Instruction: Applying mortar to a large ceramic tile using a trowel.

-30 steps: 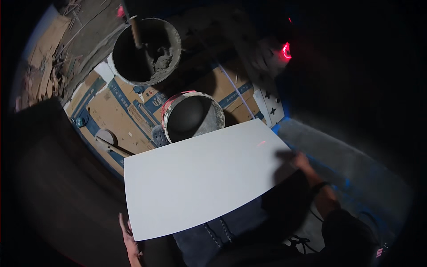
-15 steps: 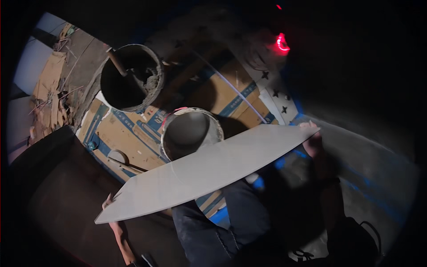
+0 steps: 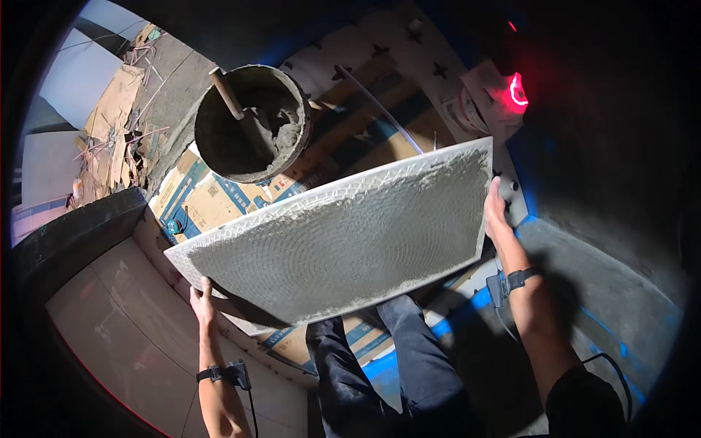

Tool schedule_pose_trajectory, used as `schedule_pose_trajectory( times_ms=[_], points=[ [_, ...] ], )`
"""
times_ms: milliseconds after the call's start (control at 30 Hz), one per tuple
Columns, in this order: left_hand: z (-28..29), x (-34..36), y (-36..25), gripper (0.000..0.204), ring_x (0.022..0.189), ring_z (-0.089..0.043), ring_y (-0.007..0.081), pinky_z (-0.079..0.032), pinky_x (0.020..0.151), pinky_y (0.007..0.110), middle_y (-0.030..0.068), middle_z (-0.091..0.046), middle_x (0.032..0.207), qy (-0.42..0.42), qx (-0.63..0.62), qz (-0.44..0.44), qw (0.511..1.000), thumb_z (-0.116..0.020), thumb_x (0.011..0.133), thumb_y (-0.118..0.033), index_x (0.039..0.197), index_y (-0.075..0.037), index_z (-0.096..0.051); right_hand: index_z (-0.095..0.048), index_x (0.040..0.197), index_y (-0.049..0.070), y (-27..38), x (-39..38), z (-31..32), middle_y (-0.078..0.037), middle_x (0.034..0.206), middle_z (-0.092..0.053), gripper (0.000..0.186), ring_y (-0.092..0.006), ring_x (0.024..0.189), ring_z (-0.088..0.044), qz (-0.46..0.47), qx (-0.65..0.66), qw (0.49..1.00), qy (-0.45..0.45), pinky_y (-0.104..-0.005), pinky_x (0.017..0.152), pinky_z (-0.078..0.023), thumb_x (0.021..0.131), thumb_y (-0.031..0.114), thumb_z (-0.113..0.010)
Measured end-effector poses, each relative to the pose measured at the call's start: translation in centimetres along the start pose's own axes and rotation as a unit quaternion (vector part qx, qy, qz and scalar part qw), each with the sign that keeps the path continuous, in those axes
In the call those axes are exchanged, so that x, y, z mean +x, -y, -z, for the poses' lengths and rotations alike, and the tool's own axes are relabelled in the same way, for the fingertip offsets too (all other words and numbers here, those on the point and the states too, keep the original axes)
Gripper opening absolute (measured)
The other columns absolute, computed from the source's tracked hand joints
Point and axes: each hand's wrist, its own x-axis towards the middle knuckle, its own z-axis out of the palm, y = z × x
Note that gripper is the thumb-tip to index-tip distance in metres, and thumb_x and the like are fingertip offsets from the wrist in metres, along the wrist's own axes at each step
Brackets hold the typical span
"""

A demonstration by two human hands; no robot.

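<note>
A large rectangular tile (image 3: 350,233) is held up in front of my legs, tilted, its far right corner raised. Grey mortar combed into curved ridges coats the side facing me, with paler bare strips along the edges. My left hand (image 3: 204,298) grips the left end, thumb on the near face. At the opposite end my right hand (image 3: 496,208) is closed on the short edge; some of its fingers are hidden behind the tile. Beyond the tile stands a dark bucket (image 3: 200,150) of wet mortar, with a wooden-handled tool (image 3: 228,95) leaning in it.
Flattened cardboard (image 3: 212,203) covers the floor under the bucket. Pale floor tiles with black cross-shaped spacers (image 3: 439,70) lie behind, beside a long thin rod (image 3: 383,109). A red light (image 3: 518,89) glows at the right. Left are a low wall (image 3: 80,219) and torn cardboard scraps (image 3: 117,102).
The tile has swung from its smooth pale face to its mortar-coated face, gripped by both hands throughout. It now hides the white bucket seen earlier. The view has become brighter.
</note>
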Motion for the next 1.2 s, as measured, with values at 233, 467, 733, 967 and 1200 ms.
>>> schedule_pose_trajectory(
  times_ms=[233, 467, 733, 967, 1200],
  points=[
    [-3.0, -0.3, 6.2, 0.053, 0.099, -0.066, 0.0250, -0.051, 0.091, 0.038, 0.0180, -0.071, 0.110, -0.018, 0.050, 0.083, 0.995, -0.073, 0.092, -0.039, 0.118, 0.007, -0.063, -0.052, 0.137, -0.010, -5.4, 2.1, -6.2, -0.025, 0.135, -0.059, 0.099, -0.0343, 0.130, -0.053, -0.041, -0.154, 0.983, 0.091, -0.0465, 0.106, -0.042, 0.096, 0.077, -0.030],
    [-3.3, -0.8, 8.9, 0.067, 0.109, -0.066, 0.0372, -0.049, 0.095, 0.043, 0.0280, -0.068, 0.113, -0.039, 0.196, 0.090, 0.976, -0.069, 0.090, -0.053, 0.118, 0.008, -0.060, -0.063, 0.117, -0.016, -10.3, 4.7, -9.0, -0.036, 0.116, -0.065, 0.103, -0.0474, 0.119, -0.059, 0.016, -0.251, 0.968, 0.010, -0.0489, 0.102, -0.044, 0.094, 0.078, -0.027],
    [-5.8, -6.0, 9.6, 0.048, 0.113, -0.063, 0.0413, -0.047, 0.097, 0.045, 0.0284, -0.065, 0.118, -0.077, 0.130, 0.035, 0.988, -0.059, 0.100, -0.032, 0.129, 0.006, -0.053, -0.064, 0.119, -0.003, -3.6, -0.8, -8.2, -0.028, 0.120, -0.062, 0.053, -0.0450, 0.116, -0.057, 0.241, -0.458, 0.854, -0.058, -0.0500, 0.101, -0.044, 0.095, 0.043, -0.056],
    [-6.0, -12.0, 9.9, 0.047, 0.110, -0.060, 0.0455, -0.046, 0.094, 0.050, 0.0286, -0.063, 0.116, -0.043, 0.223, 0.173, 0.958, -0.058, 0.099, -0.032, 0.124, 0.007, -0.057, -0.066, 0.106, 0.002, 16.1, -16.6, -22.5, -0.017, 0.109, -0.061, 0.025, -0.0361, 0.105, -0.058, 0.640, -0.323, 0.690, 0.105, -0.0473, 0.094, -0.045, 0.085, 0.015, -0.069],
    [-16.8, -8.8, -3.4, 0.058, 0.134, -0.041, 0.0483, -0.032, 0.114, 0.058, 0.0313, -0.047, 0.140, -0.105, 0.155, -0.205, 0.961, -0.070, 0.084, -0.016, 0.131, 0.010, -0.049, -0.071, 0.097, 0.007, 28.4, -22.9, -42.0, -0.010, 0.104, -0.063, 0.020, -0.0279, 0.110, -0.057, 0.871, -0.427, 0.241, 0.005, -0.0387, 0.096, -0.043, 0.088, 0.019, -0.058]
  ],
)
